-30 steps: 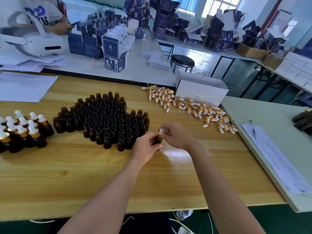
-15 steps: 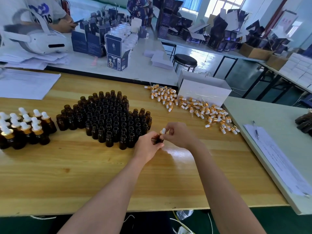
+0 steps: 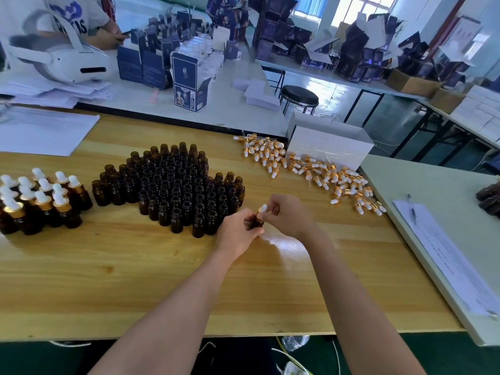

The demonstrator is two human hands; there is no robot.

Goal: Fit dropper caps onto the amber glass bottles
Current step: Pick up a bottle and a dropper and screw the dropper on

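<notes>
- Far left of my grip, the capped bottles stand upright in a tight group on the table, white bulbs up.
- Between that group and my hands, the open bottles stand packed together, all upright. The nearest ones are just beside my left knuckles.
- My left hand is curled round one bottle, holding it in front of the open cluster.
- That bottle is mostly hidden by my fingers. Only a dark strip shows between my two hands, and I cannot tell whether its base touches the wood.
- The cap sits at the bottle's neck, its white bulb poking up between my fingertips.
- My right hand pinches the cap from the right, fingers bent round its collar. Both hands meet at the bottle.
- Beyond my grip and to its right, the loose caps lie scattered in a long band across the wood, well apart from my hands.
- Behind that band, farther from my grip, a white box stands at the table's back edge, with caps lying just beside its front.
- Far right of my grip, on the adjoining pale table, a printed sheet lies with a pen on its upper end.
</notes>
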